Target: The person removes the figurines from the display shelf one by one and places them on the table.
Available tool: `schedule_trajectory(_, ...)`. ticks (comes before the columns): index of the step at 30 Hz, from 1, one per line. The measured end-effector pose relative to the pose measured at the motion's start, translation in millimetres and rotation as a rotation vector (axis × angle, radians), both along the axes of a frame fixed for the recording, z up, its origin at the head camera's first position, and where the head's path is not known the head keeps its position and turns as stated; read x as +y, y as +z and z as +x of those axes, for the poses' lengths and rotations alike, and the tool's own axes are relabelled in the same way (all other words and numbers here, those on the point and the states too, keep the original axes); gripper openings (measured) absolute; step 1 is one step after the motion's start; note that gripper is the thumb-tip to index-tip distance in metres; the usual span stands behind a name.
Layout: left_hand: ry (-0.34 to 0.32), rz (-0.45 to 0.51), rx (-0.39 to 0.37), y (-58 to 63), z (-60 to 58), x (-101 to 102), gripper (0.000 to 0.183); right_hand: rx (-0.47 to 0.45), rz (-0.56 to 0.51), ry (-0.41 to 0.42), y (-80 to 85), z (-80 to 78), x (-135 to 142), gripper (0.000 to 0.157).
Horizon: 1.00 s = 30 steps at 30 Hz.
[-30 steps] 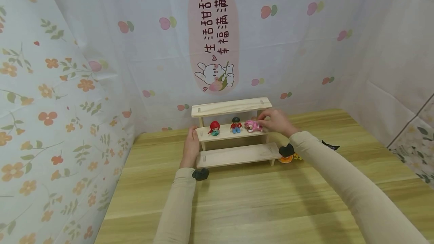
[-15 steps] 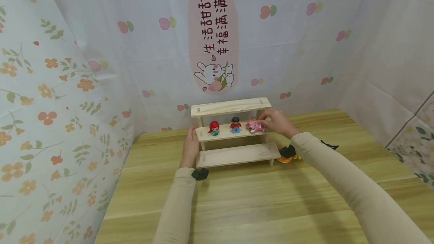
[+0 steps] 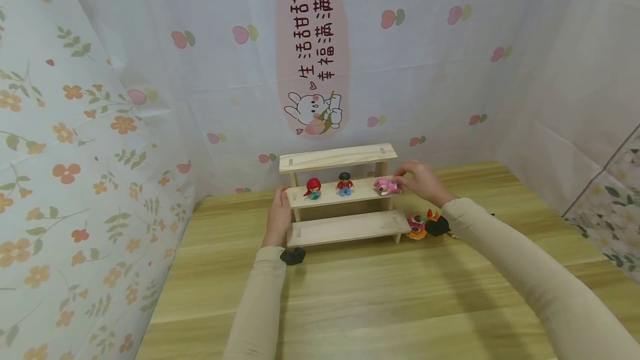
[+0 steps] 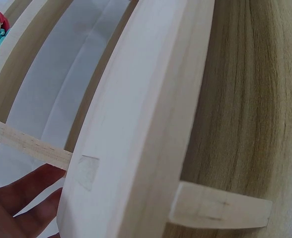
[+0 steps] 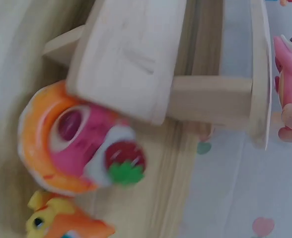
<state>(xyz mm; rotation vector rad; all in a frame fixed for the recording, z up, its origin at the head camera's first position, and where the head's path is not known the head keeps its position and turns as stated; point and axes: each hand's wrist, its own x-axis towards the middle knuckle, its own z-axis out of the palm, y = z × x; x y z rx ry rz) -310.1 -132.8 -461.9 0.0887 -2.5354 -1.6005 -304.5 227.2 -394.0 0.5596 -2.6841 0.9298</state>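
On the middle shelf point(image 3: 340, 195) two dolls stood; right hand point(image 3: 422, 180) pinched the pink bear point(image 3: 386, 185), left hand point(image 3: 278, 216) lay flat on the shelf's end, floor toys point(image 3: 429, 226) waited.

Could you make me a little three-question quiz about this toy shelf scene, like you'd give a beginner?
1. True or false: the right hand pinches the pink toy at the right end of the middle shelf.
2. How many toys stand on the middle shelf besides the pink one? A) none B) two C) four
3. What does the left hand touch?

Key:
1. True.
2. B: the red-haired doll and the red-shirted figure.
3. The left end of the wooden rack.
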Motion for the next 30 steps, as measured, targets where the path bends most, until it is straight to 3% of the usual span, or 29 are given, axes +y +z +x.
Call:
schedule_trajectory(12, 0.0, -0.003, 0.003, 3.1, -0.5, -1, 0.038, 0.082, 0.055, -0.063, 1.6, 16.7, 37, 0.011)
schedule_trajectory(19, -0.004, -0.004, -0.004, 2.2, 1.6, 0, 0.039, 0.109, 0.054, -0.096, 2.6, 33.9, 53, 0.009)
schedule_trajectory(30, -0.011, 0.014, -0.008, -0.3, -1.7, -1, 0.04, 0.197, 0.099, -0.147, -14.1, 66.5, 78, 0.005)
